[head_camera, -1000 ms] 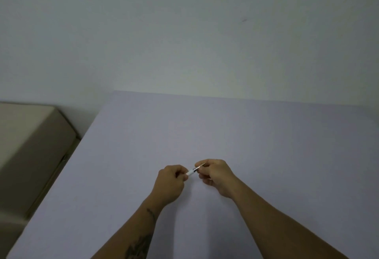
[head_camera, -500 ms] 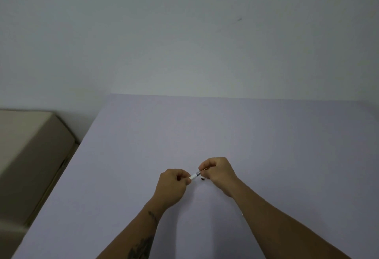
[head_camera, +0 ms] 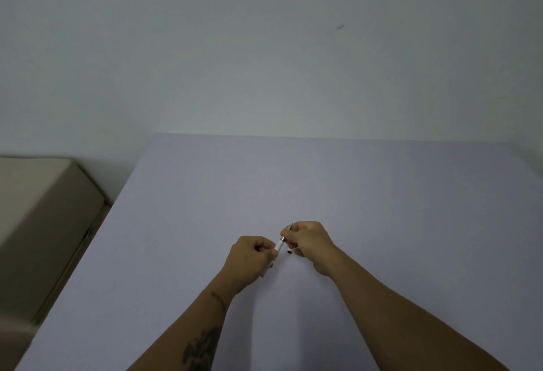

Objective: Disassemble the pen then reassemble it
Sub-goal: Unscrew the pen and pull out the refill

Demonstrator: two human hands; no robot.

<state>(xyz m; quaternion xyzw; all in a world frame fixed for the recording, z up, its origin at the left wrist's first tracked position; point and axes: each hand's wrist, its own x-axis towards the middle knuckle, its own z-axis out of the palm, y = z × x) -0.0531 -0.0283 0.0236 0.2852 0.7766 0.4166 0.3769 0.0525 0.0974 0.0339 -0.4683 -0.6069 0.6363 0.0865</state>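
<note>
A slim white pen is held between both hands just above the pale table. My left hand is closed around the pen's white barrel, most of which is hidden in the fist. My right hand pinches the pen's front end, and a thin dark tip pokes out above the fingers. A small black piece lies on the table just under my right hand's fingers.
A beige box-like piece of furniture stands beyond the table's left edge. A plain white wall rises behind the table's far edge.
A small black piece has appeared on the table below my right hand. My hands have shifted slightly and the pen is tilted more steeply.
</note>
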